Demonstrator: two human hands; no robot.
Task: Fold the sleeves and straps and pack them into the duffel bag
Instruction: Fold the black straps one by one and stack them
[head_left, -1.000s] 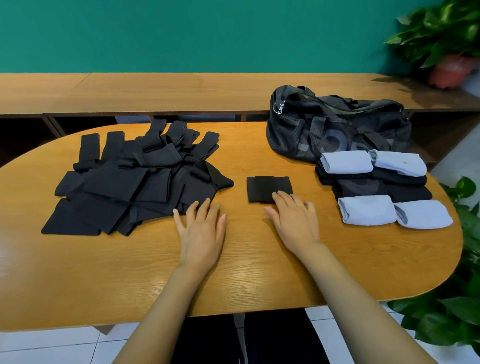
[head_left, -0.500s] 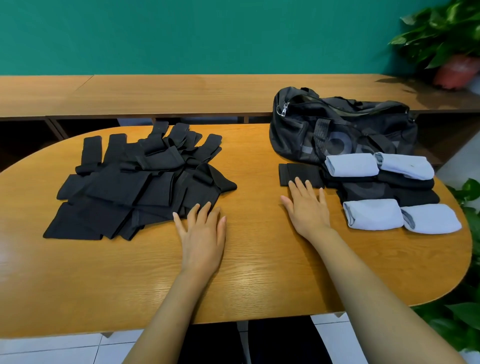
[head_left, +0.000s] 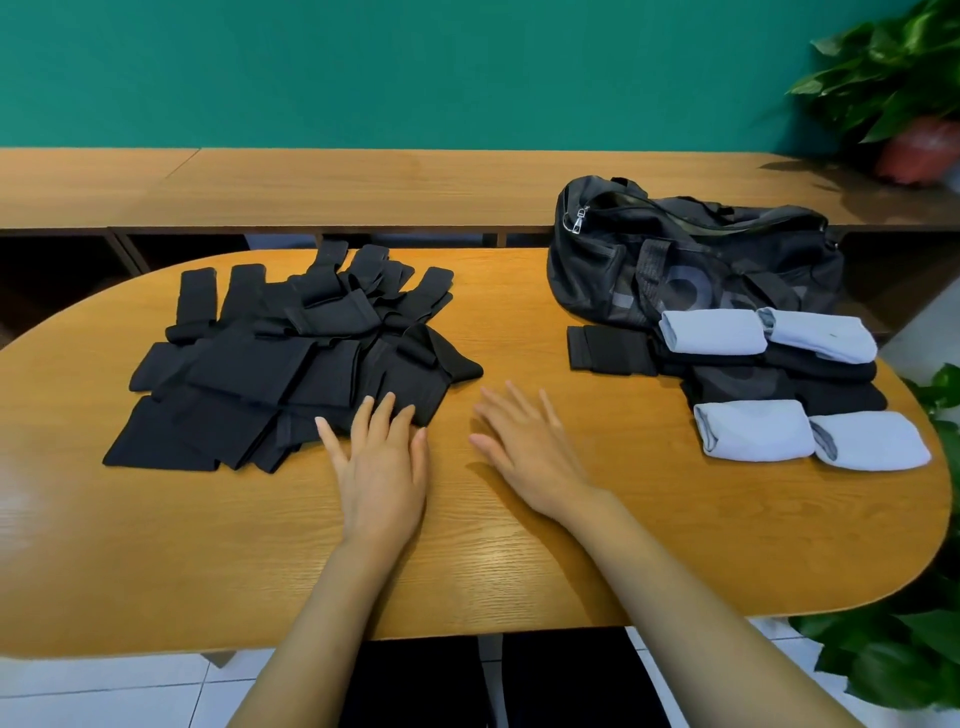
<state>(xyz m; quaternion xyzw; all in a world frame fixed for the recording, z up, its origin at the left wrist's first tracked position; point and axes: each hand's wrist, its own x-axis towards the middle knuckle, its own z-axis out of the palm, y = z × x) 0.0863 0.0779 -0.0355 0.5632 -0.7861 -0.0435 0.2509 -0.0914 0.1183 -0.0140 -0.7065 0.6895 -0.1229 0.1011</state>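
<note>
Rests the left hand (head_left: 382, 467) flat on the oval wooden table (head_left: 208, 545), fingers straight. Touches with the tips the 5 o'clock corner of the loose heap of unfolded black fabric sleeves and straps (head_left: 291, 364) — probably to draw the nearest piece out for folding.

Carries the right hand (head_left: 524, 441) open too, fingers spread and gripping nothing, just past centre toward 3 o'clock. Cannot tell whether touching the wood or hovering over it.

Keeps the heap at 10 o'clock, well apart from the finished goods, seemingly to separate unfolded from folded.

Places the dark grey soft duffel bag (head_left: 691, 265) at 2 o'clock, slumped, with the zip pull at its 9 o'clock end. Cannot tell how far open.

Stages the done work just in front of the bag, at 3 o'clock:
- 4 light blue rolled sleeves (head_left: 711, 332) in 2 pairs on folded black pieces (head_left: 779, 382)
- 1 small folded black strap (head_left: 608, 349) touching that stack's 9 o'clock side — set beside the bag, likely for quick packing

Judged stage: folding well short of done, with most of the heap untouched and nothing seen inside the bag. Next likely calls for pinching only 1 layer, to avoid dragging neighbouring cloth along.
</note>
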